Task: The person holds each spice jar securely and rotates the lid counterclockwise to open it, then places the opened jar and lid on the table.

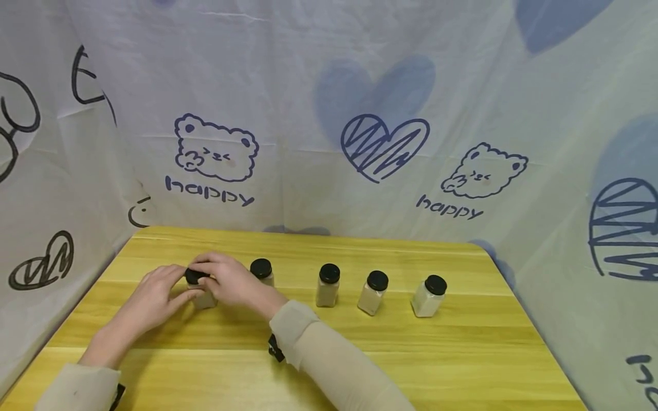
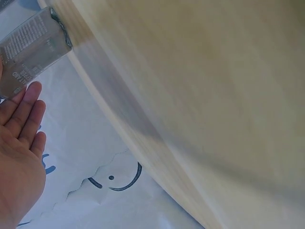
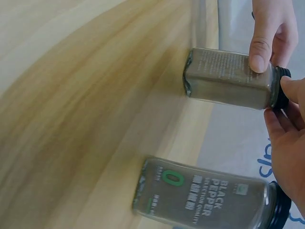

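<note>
Left hand (image 1: 156, 297): thumb-and-finger grip closed on jar (image 1: 207, 301)
Right hand (image 1: 230, 279): narrow grip pinching black lid (image 1: 193, 277)
Jar: upright toward desk's (image 1: 370, 354) left edge
Four jars (image 1: 327, 292): ranged toward right edge

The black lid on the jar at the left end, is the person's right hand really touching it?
Touching. The right wrist view shows it: the right hand has its thumb pressed over the black lid of the jar.

Beige sleeves (image 1: 334, 354), black wrist gear (image 1: 276, 348)
</note>
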The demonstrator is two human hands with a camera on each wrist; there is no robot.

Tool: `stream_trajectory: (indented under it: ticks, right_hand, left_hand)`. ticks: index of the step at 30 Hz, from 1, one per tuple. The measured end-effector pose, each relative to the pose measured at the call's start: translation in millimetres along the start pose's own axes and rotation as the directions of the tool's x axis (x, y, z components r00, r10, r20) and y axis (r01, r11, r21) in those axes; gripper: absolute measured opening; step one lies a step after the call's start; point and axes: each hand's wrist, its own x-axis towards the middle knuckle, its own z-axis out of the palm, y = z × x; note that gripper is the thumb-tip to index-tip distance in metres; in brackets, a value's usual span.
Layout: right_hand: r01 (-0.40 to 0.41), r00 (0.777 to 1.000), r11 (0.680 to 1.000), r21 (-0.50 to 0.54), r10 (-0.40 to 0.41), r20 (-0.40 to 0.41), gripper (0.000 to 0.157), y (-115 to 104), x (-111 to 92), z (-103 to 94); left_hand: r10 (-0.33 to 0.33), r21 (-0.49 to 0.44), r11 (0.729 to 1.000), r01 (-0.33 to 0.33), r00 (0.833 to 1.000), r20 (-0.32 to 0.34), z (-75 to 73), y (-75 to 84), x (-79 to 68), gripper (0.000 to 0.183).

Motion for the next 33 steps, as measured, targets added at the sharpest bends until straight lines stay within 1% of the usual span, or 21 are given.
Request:
stream_trajectory:
  ticks: [2, 5, 8, 10, 12, 15, 17, 21, 24, 27, 33]
  right_hand:
    - [0.019, 1.000, 0.999, 0.034, -0.019, 0.003, 0.043, 3, -1, 1.2]
    - [0.011, 1.000, 0.993, 0.119, -0.009, -0.010, 0.044, 5, -4, 4.0]
    - [-0.019, 0.998, 0.982, 0.190, 0.031, -0.062, 0.046, 4, -7, 7.5]
    - [-0.044, 0.992, 0.974, 0.222, 0.069, -0.109, 0.047, 2, -8, 9.9]
    - [-0.075, 0.983, 0.969, 0.237, 0.112, -0.145, 0.048, 0, -9, 12.2]
    - [-0.118, 0.973, 0.965, 0.235, 0.160, -0.167, 0.048, -3, -8, 14.2]
    - [-0.138, 0.971, 0.967, 0.216, 0.176, -0.164, 0.046, -4, -7, 14.5]
    - [-0.153, 0.973, 0.971, 0.181, 0.180, -0.141, 0.042, -6, -5, 13.7]
    - [-0.156, 0.976, 0.971, 0.181, 0.180, -0.124, 0.041, -5, -4, 12.4]
    - [-0.148, 0.979, 0.972, 0.183, 0.170, -0.110, 0.040, -4, -4, 10.6]
    - [-0.109, 0.990, 0.975, 0.192, 0.124, -0.066, 0.038, -3, -4, 6.6]
  left_hand:
    - [0.001, 0.002, 1.000, -0.001, 1.000, 0.002, 0.0, -0.4, 0.2, 0.050]
    - [0.007, 0.006, 1.000, -0.007, 1.000, -0.005, 0.0, -0.3, 0.3, 0.050]
    - [0.020, 0.012, 1.000, -0.019, 1.000, -0.016, 1.0, -0.7, 1.1, 0.045]
    - [0.030, 0.020, 0.999, -0.029, 0.999, -0.020, 1.5, -0.9, 1.9, 0.042]
    - [0.038, 0.023, 0.999, -0.038, 0.999, -0.021, 1.7, -1.1, 2.3, 0.042]
    - [0.042, 0.027, 0.999, -0.041, 0.999, -0.020, 0.8, -0.7, 2.3, 0.044]
    - [0.038, 0.022, 0.999, -0.038, 0.999, -0.015, 0.6, -0.6, 2.0, 0.044]
    - [0.028, 0.015, 1.000, -0.028, 1.000, -0.009, 0.6, -0.4, 1.9, 0.041]
    - [0.025, 0.010, 1.000, -0.025, 1.000, -0.018, 0.6, 0.2, 1.8, 0.039]
    - [0.028, 0.007, 1.000, -0.027, 0.999, -0.026, 0.3, 0.2, 2.5, 0.039]
    - [0.016, 0.008, 1.000, -0.016, 1.000, -0.004, -1.0, 0.1, 2.8, 0.041]
